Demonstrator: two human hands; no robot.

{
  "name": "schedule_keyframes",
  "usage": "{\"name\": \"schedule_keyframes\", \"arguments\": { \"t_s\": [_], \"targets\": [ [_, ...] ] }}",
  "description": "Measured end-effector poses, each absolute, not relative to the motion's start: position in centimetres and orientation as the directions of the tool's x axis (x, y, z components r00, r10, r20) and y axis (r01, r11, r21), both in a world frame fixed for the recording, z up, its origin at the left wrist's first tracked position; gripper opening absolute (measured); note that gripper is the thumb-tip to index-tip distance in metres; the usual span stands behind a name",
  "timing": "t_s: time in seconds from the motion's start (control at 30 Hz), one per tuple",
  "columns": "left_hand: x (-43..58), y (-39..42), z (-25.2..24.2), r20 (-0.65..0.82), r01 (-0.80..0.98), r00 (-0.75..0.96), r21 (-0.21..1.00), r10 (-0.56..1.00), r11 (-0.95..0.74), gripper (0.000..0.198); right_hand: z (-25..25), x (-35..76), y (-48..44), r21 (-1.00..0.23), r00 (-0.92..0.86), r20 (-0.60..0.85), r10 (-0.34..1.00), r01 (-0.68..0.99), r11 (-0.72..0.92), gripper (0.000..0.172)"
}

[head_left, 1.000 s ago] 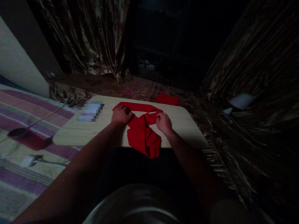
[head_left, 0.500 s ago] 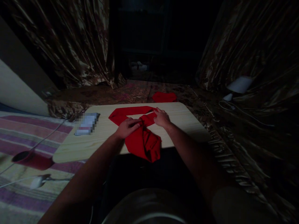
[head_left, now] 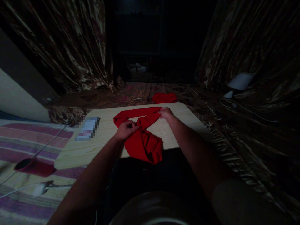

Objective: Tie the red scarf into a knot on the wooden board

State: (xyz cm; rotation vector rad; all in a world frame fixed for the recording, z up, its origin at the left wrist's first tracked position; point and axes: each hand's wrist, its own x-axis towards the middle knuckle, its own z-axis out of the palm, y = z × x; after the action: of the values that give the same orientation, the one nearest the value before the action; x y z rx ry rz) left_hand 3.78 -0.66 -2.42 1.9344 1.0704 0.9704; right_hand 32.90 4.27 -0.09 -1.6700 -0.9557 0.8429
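Note:
A long red cloth strip (head_left: 147, 120) is laid in a loop across a low wooden table (head_left: 100, 150), its two lengths crossing near the middle. The crumpled near part hangs over the table's front edge. Fingers curled together, my left hand (head_left: 125, 129) grips the cloth at the left side of the crossing. My right hand (head_left: 166, 113) pinches the loop's far right corner between thumb and fingers, close to the table's back edge. Some fingertips of both hands are hidden in the dim light.
Another red cloth (head_left: 164, 97) lies beyond the table's back edge. A blurred-out flat item (head_left: 86, 128) rests on the table's left. Left of the table, a red cup-like container (head_left: 37, 167) and a white plug (head_left: 39, 189) with cords lie on striped bedding. A white lamp (head_left: 241, 81) stands far right.
My right hand has moved right and slightly away, drawing the loop's corner with it. My left hand's fingers have gone from lying flat on the cloth to curled.

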Motion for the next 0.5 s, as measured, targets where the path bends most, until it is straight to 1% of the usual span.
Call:
{"name": "schedule_keyframes", "arguments": {
  "t_s": [0.07, 0.13, 0.2, 0.23, 0.3, 0.4, 0.47, 0.5],
  "targets": [
    [3.8, -0.6, -2.5, 0.243, 0.318, 0.36, 0.876, 0.901, -0.363, 0.032, 0.1, 32.9, 4.2, -0.96, 0.452, -0.114, 0.884, 0.178, -0.215, 0.035],
    [3.8, -0.7, -2.5, 0.221, 0.278, 0.338, 0.905, 0.915, -0.322, 0.028, 0.4, 32.8, 4.3, -0.965, 0.452, -0.123, 0.883, 0.155, -0.214, 0.046],
    [3.8, -0.7, -2.6, 0.207, 0.22, 0.307, 0.934, 0.929, -0.281, 0.026, 0.7, 32.8, 4.4, -0.956, 0.447, -0.122, 0.886, 0.186, -0.225, 0.056],
    [3.8, -0.7, -2.6, 0.201, 0.183, 0.288, 0.948, 0.937, -0.259, 0.026, 0.8, 32.7, 4.3, -0.946, 0.447, -0.125, 0.886, 0.215, -0.242, 0.057],
    [3.8, -0.5, -2.8, 0.199, 0.103, 0.248, 0.968, 0.948, -0.23, 0.025, 0.8, 32.7, 4.1, -0.903, 0.432, -0.109, 0.895, 0.333, -0.27, 0.051],
    [3.7, -0.1, -3.0, 0.209, 0.04, 0.203, 0.974, 0.957, -0.222, 0.022, 1.1, 32.6, 3.2, -0.759, 0.381, -0.013, 0.925, 0.598, -0.257, 0.036],
    [3.6, 0.1, -3.1, 0.215, 0.056, 0.211, 0.971, 0.954, -0.231, 0.028, 1.5, 32.2, 2.2, -0.603, 0.371, 0.088, 0.925, 0.759, -0.246, 0.036],
    [3.5, 0.2, -3.0, 0.216, 0.074, 0.226, 0.968, 0.95, -0.238, 0.031, 1.8, 31.9, 1.6, -0.536, 0.373, 0.157, 0.914, 0.81, -0.238, 0.037]
  ]
}}
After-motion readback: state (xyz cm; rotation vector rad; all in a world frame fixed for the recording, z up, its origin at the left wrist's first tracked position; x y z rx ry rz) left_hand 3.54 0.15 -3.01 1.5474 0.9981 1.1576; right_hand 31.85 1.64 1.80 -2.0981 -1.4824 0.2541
